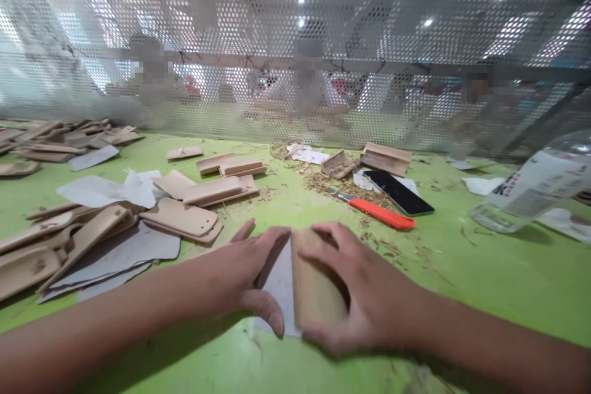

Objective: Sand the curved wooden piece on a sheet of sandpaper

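Both forearms came in from the bottom edge of the head view and met over a grey paper sheet (279, 286) near the front of the green tabletop (480, 295). The left hand (244, 271) lay flat on the sheet's left side, fingers (272, 240) stretched out and together, thumb pressing by the near edge, gripping nothing. The right hand (369, 298) was cupped over a tan piece (314, 295) that lay on the sheet, fingers curled round its far end, so the piece was held. Whether the sheet was folded round the piece or merely lay under it I could not tell, since the hands covered the join and the picture was blurred there.

Farther back lay an orange-handled knife (381, 212), just beside a black phone (399, 192), amid loose shavings (332, 183). To the left were stacks of tan pieces (184, 218) and more grey sheets (124, 252). At the right, a clear plastic bottle (535, 188) lay on its side. A perforated screen (295, 43) closed off the back.

In my judgement the sheet could slip or crease if the left palm eased its pressure, leaving the piece askew. The bare knife blade also lay where a careless sweep of the right hand might catch it.
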Motion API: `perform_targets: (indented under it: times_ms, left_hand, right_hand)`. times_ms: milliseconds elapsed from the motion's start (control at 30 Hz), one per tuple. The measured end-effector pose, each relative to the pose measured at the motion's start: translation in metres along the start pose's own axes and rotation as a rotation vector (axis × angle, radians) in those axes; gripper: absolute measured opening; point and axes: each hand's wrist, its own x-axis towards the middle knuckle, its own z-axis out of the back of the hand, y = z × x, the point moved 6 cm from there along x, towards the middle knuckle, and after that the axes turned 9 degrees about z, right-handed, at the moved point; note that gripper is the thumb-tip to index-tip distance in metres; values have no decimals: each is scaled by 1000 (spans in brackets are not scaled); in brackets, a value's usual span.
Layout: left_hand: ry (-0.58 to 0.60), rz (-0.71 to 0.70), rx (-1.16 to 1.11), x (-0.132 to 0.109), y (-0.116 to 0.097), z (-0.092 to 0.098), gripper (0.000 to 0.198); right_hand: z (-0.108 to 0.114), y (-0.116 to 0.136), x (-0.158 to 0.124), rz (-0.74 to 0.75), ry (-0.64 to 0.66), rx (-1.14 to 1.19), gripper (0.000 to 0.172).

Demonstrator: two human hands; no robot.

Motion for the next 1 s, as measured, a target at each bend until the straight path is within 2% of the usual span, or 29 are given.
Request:
perform_targets:
  times_ms: [100,200,233,367,533,667,833,967,1000]
  left_hand:
    - [-25,12,15,0,1,-1,109]
    - [-13,-17,6,0,-1,-2,104]
    - [-12,-19,6,0,0,-2,105]
    - [-24,0,21,0,2,-1,111]
    - [-27,-69,3,-1,-1,-1,102]
    - [-32,-7,7,0,0,-1,105]
    - [-18,-13,-9,-1,-6,0,99]
    - [-33,-3,5,-1,-4,0,101]
    - [-32,-14,1,-1,-3,-1,101]
  right_hand:
    - [4,-3,-1,-49,-61,-60,77]
    - [-2,7,-2,79,-3,45,87]
    - [-3,6,-1,76,7,50,88]
    - [3,-2,-1,-54,-57,-66,77]
    - [-1,3,0,64,12,32,88]
    - [7,-11,2,-66,-70,-101,71]
    - [1,-4,2,38,2,12,88]
    - [7,-10,0,-66,-58,-68,72]
    - [7,-9,0,-57,-62,-58,73]
